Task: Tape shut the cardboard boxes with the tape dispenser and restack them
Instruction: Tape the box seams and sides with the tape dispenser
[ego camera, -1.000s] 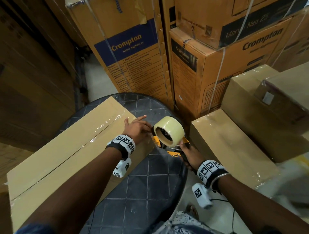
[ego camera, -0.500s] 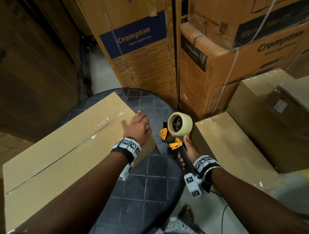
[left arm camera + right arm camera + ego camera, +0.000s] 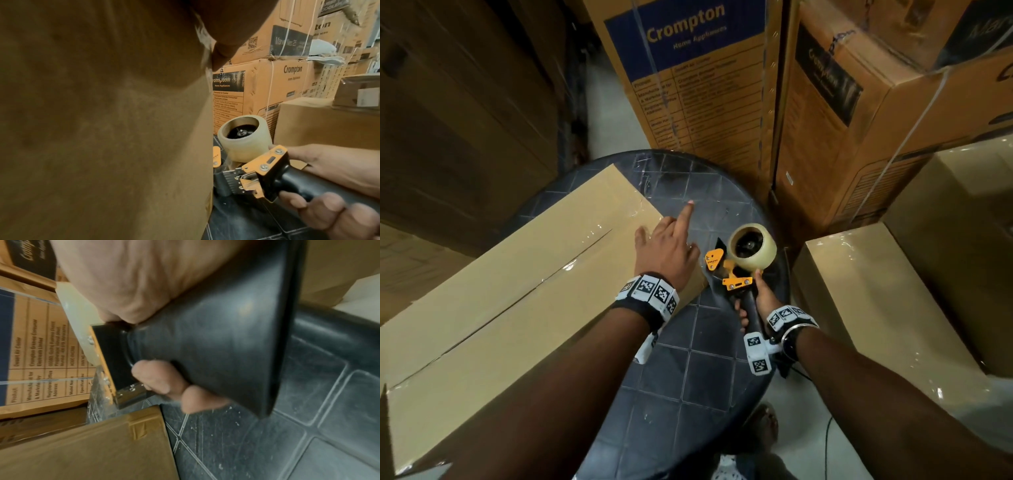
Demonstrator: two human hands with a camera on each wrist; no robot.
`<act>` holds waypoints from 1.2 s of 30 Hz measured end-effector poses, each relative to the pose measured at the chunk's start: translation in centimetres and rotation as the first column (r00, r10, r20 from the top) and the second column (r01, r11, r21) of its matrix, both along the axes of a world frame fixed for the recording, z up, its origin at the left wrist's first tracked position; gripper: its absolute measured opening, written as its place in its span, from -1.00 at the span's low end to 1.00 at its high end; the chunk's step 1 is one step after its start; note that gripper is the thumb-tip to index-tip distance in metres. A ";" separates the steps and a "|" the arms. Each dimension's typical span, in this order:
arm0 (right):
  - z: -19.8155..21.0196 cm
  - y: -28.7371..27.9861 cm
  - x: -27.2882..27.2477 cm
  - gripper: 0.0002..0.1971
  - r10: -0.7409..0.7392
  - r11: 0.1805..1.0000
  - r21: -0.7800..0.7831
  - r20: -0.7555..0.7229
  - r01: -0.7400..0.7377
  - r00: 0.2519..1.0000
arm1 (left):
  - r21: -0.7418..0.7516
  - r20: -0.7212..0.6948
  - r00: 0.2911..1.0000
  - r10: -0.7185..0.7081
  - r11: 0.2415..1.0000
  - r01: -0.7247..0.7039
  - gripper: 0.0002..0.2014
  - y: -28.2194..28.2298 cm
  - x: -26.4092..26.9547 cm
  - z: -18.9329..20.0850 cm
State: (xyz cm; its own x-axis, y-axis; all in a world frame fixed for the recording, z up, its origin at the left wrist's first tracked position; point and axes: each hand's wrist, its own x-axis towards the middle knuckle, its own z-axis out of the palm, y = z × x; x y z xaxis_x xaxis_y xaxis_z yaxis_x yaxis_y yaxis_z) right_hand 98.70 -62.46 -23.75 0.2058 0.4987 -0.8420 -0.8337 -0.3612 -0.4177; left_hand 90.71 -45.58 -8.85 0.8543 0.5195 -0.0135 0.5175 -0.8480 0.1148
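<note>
- The left hand [image 3: 666,251] has lifted off the long cardboard box [image 3: 517,298]; its index finger now points out straight, the other fingers loosely relaxed.
- The right hand [image 3: 762,298] stays wrapped round the handle of the tape dispenser [image 3: 739,263], which now stands more upright, just right of the left hand, over the round table [image 3: 702,377].
- One taped box [image 3: 873,308] sits right of the right hand; two Crompton cartons [image 3: 698,78] stand beyond both hands.

Bare table [image 3: 722,212] ahead, printed cartons [image 3: 698,85] behind

Printed cartons [image 3: 698,78] are standing stacked around a dark round table [image 3: 688,377]; pale floor [image 3: 609,113] is showing between them.
</note>
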 end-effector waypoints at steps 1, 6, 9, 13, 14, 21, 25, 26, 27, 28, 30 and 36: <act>-0.1 0.2 -0.1 -0.04 -0.018 1.000 0.007 -0.016 0.018 1.000 | 0.007 -0.002 1.000 -0.003 1.000 0.003 -0.29 0.0 -0.2 0.1; -1.9 1.2 -0.7 -0.04 -0.085 0.995 0.041 -0.096 0.089 0.992 | 0.042 -0.039 0.999 -0.015 0.999 0.016 -0.31 -0.3 -2.3 0.1; -3.1 1.5 -0.9 -0.03 -0.104 0.993 0.038 -0.134 0.110 0.985 | 0.000 -0.059 0.998 -0.028 1.000 0.028 -0.34 -0.4 -3.8 0.2; -3.7 1.9 -1.3 -0.04 -0.119 0.993 -0.012 -0.125 0.119 0.985 | 0.000 -0.055 0.997 0.061 0.998 -0.062 -0.24 -0.6 -5.6 0.0; -3.9 2.0 -1.4 -0.04 -0.127 0.992 -0.028 -0.113 0.125 0.985 | 0.007 -0.062 0.988 0.139 0.990 -0.138 -0.16 -0.5 -5.7 -0.1; -4.2 3.8 -1.8 -0.16 -0.238 0.954 -0.161 0.102 0.252 0.966 | 0.012 -0.096 0.940 0.328 0.945 -0.328 -0.04 -0.8 -5.4 -0.3; -2.5 2.8 -1.1 -0.30 0.031 0.885 -0.432 0.432 0.176 0.901 | 0.018 -0.082 0.929 0.362 0.932 -0.362 -0.02 -0.9 -5.3 -0.2; -1.8 2.2 -0.9 -0.32 0.112 0.866 -0.478 0.471 0.146 0.875 | 0.009 -0.073 0.924 0.376 0.926 -0.377 -0.02 -0.9 -5.2 -0.1; -1.1 1.7 -0.6 -0.34 0.162 0.850 -0.510 0.496 0.135 0.853 | -0.001 -0.065 0.920 0.388 0.921 -0.388 -0.03 -1.0 -5.1 0.0; -0.3 1.2 -0.3 -0.37 0.195 0.838 -0.527 0.532 0.142 0.824 | -0.007 -0.056 0.918 0.394 0.919 -0.395 -0.06 -1.1 -5.1 0.1; 1.2 0.8 -0.1 -0.48 0.242 0.837 -0.520 0.632 0.172 0.736 | -0.012 -0.042 0.918 0.394 0.919 -0.395 -0.12 -1.5 -5.3 0.3; 5.2 2.7 -2.0 -0.67 0.175 0.947 -0.300 0.789 0.120 0.589 | -0.048 -0.043 0.946 0.323 0.945 -0.325 -0.10 -1.6 -7.3 0.6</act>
